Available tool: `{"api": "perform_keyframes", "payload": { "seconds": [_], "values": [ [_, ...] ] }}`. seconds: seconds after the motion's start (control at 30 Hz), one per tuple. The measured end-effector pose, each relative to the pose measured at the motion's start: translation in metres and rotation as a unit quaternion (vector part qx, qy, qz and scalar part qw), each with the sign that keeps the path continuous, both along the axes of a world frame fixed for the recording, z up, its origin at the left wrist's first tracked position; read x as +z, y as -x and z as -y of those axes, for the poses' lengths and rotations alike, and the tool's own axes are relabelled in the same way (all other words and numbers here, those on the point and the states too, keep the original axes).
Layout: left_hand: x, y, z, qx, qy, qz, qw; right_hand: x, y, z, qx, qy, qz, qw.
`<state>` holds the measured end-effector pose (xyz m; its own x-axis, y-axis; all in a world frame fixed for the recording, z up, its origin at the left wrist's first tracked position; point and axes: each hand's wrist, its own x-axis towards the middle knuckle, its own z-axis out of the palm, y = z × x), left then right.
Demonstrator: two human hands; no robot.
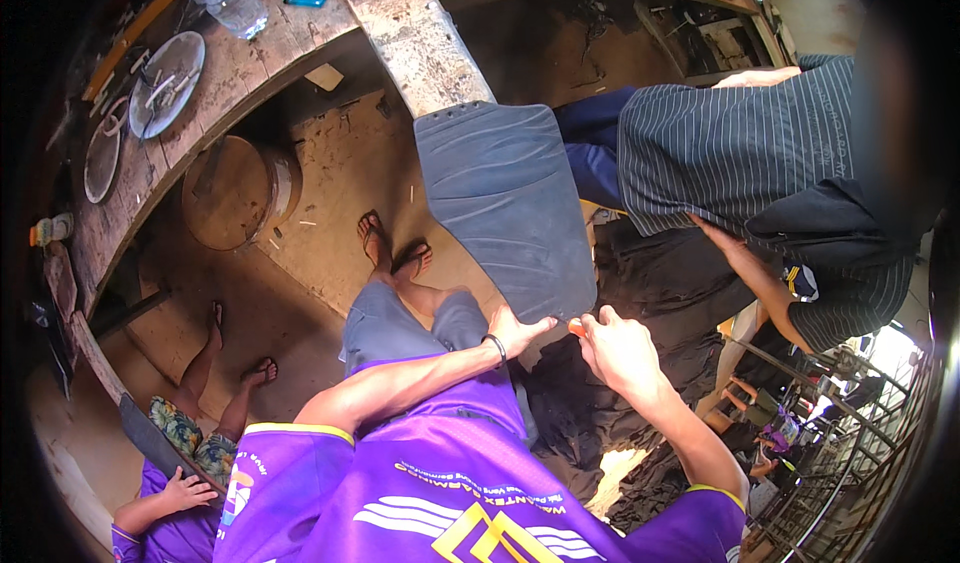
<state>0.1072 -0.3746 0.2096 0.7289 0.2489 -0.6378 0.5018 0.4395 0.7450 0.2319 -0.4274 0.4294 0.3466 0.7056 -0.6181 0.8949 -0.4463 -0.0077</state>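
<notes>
Purple shirt (440, 468): nearest the camera, spread across the lower foreground, yellow trim at the sleeves.
Right grip (620, 355): closed around a small orange item (576, 328), just beside the near edge of the rubber sheet (505, 203).
Left grip (515, 333): thumb stretched to that same edge; cannot tell whether pinching or only resting.
Rubber sheet: dark grey and grooved, stretching from the hands to the end of a worn plank (425, 53).
Dark cloth (650, 273): heaped to the right of the sheet.
Striped shirt (740, 153): worn by a co-worker at right.
Wooden counter (220, 81): beyond, bearing a clear bottle (237, 8), a blue lighter (304, 1) and a round dish (193, 51).
</notes>
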Motion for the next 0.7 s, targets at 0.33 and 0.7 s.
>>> {"api": "perform_keyframes", "payload": {
  "seconds": [0.33, 0.7],
  "values": [
    [-0.04, 0.003, 0.022, -0.017, 0.016, 0.042, 0.999, 0.014, -0.007, 0.011, 0.045, -0.082, -0.092, 0.991],
    [-0.032, -0.028, 0.127, 0.36, 0.239, 0.163, 0.887, 0.009, -0.034, 0.028, 0.344, -0.122, -0.031, 0.93]
  ]
}}
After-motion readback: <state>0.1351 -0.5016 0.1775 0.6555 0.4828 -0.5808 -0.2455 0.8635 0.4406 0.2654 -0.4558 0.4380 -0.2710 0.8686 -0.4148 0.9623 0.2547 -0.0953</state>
